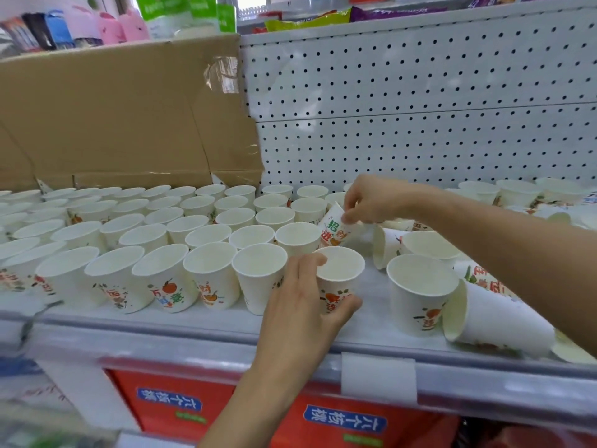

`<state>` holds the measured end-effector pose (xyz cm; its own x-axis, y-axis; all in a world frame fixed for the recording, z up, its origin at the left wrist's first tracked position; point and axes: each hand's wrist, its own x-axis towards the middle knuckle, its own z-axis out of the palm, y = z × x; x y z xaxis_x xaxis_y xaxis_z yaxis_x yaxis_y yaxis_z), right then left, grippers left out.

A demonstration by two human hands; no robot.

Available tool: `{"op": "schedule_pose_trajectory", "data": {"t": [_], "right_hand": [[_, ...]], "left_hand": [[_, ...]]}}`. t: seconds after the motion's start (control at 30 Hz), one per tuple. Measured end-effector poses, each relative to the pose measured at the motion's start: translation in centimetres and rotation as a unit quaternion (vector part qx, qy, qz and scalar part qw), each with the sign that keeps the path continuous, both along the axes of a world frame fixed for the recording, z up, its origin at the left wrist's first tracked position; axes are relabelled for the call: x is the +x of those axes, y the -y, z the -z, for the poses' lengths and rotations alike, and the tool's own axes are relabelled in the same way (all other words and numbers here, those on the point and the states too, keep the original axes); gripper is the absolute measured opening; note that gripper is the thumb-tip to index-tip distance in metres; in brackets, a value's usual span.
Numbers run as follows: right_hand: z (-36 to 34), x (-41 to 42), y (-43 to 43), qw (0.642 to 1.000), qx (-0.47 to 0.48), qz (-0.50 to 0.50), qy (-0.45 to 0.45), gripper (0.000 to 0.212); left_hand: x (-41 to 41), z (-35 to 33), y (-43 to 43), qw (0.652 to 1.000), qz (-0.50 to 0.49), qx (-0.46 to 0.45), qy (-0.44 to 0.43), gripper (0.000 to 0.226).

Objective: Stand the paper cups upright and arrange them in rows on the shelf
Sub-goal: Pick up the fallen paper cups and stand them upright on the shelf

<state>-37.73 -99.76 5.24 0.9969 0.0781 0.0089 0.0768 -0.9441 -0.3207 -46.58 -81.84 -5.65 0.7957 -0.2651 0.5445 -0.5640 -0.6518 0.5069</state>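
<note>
"Across the left and middle of the pale grey shop shelf (371,321), the big block of white paper cups with orange fruit print (155,234) stands upright. The rims are close together, in rows running from the brown cardboard sheet (113,124) at the back down to the front edge."

"So most of it is done?"

"Well over half, I'd judge. The right end is the untidy part. Near the right front edge a toppled cup (497,321) lies on its side with its mouth towards a loose upright cup (416,289), which belongs to no row. Another fallen cup (386,244) lies behind that. Further back, against the white perforated panel (420,108), there's a blurred cluster, some upright and some not; I can't count them."

"And the hands?"

"The left hand (300,295) has thumb and fingers curled round an upright end cup (339,276) at the right end of the front row, just beside its neighbour. The right hand (371,198) reaches over from the right, and its fingertips pinch the upper end of a tilted cup (334,224), which leans at the right end of a row further back."

"What's left, then?"

"Square off those two, I'd guess, then right the fallen ones and carry the rows on towards the right corner."
</note>
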Motion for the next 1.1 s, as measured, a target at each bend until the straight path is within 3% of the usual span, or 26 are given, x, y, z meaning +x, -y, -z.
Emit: {"op": "schedule_pose_trajectory", "data": {"t": [0.1,0.23,0.43,0.53,0.67,0.87,0.97,1.1], "right_hand": [[-0.5,-1.3,0.0,0.994,-0.046,-0.068,0.067,0.016],[-0.5,-2.7,-0.3,0.983,-0.11,-0.137,0.055,0.023],[-0.8,-3.2,0.4,0.984,-0.05,-0.167,0.02,0.004],[-2.8,-2.8,2.5,0.985,0.001,-0.15,0.09,0.008],[-4.8,-2.7,6.3,0.983,0.017,-0.111,0.146,0.013],[-3.4,-2.0,9.6,0.992,-0.011,-0.082,0.091,0.015],[-2.0,-1.4,9.8,0.993,-0.071,-0.078,0.054,0.023],[-0.3,0.0,9.6,0.984,-0.159,-0.069,0.045,0.024]], "left_hand": [[-0.3,-0.1,-0.2,0.999,-0.007,0.023,0.026,0.06],[-0.9,-0.6,-0.2,0.991,-0.038,0.067,0.108,0.043],[-0.7,-1.4,-0.5,0.976,-0.013,0.131,0.176,0.021],[-0.7,-2.3,-1.1,0.972,-0.008,0.15,0.182,0.023],[-1.1,-3.7,-1.4,0.972,0.002,0.152,0.179,0.033],[-0.3,-6.3,-2.6,0.978,0.024,0.13,0.16,0.033],[2.1,-7.8,-3.9,0.987,0.041,0.124,0.099,0.038],[6.3,-10.0,-3.4,0.983,0.093,0.154,0.033,0.027]]}}
